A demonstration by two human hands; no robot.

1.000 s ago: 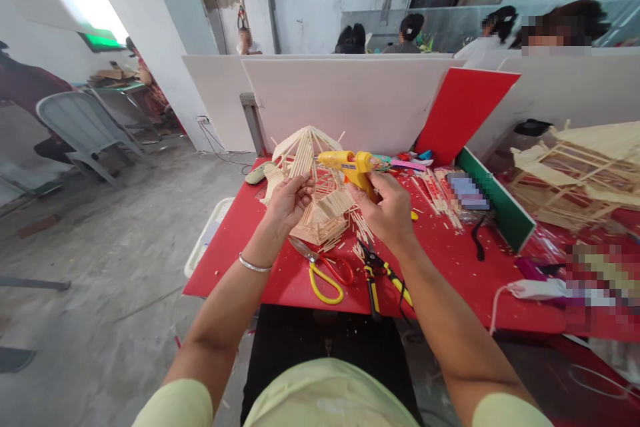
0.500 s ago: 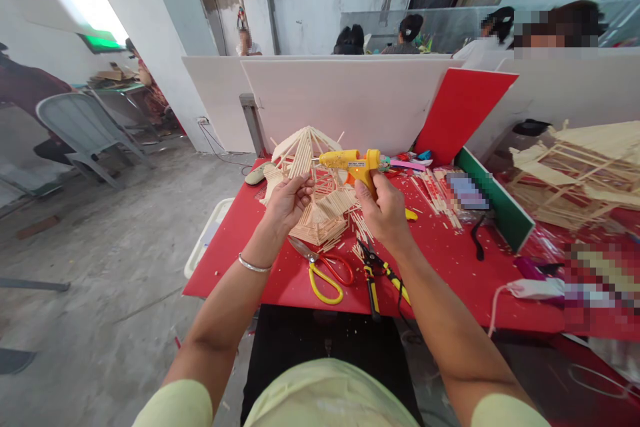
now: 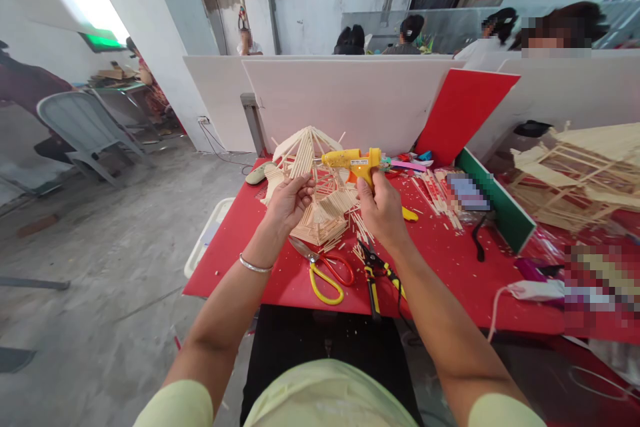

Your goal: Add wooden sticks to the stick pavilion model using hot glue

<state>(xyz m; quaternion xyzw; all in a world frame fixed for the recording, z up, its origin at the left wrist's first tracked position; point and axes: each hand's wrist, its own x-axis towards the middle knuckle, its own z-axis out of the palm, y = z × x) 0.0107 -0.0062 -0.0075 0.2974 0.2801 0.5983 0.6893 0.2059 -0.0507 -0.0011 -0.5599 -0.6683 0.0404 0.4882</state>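
A yellow glue gun [image 3: 350, 159] is gripped in my right hand [image 3: 384, 207], its nozzle pointing left at the roof of a pavilion-like model [image 3: 309, 147] built from thin wooden sticks. My left hand [image 3: 291, 200] is closed in a pinch in front of that roof, just below the nozzle; whatever lies between its fingertips is too small to make out. Below the hands, the model's stepped stick base [image 3: 317, 230] rests on the red tabletop [image 3: 230, 253]. Scissors [image 3: 325, 273] with one red and one yellow handle lie nearer me, beside black-and-yellow pliers [image 3: 373, 280].
Loose sticks [image 3: 440, 197] lie to the right, near a green board [image 3: 495, 200]. A larger stick model [image 3: 580, 167] stands at far right. White panels [image 3: 345, 93] and a leaning red board [image 3: 465, 113] close off the back. Several people sit beyond the panels.
The glue gun and my right hand have shifted very slightly, with the nozzle a touch farther right. My left hand stays in almost the same place.
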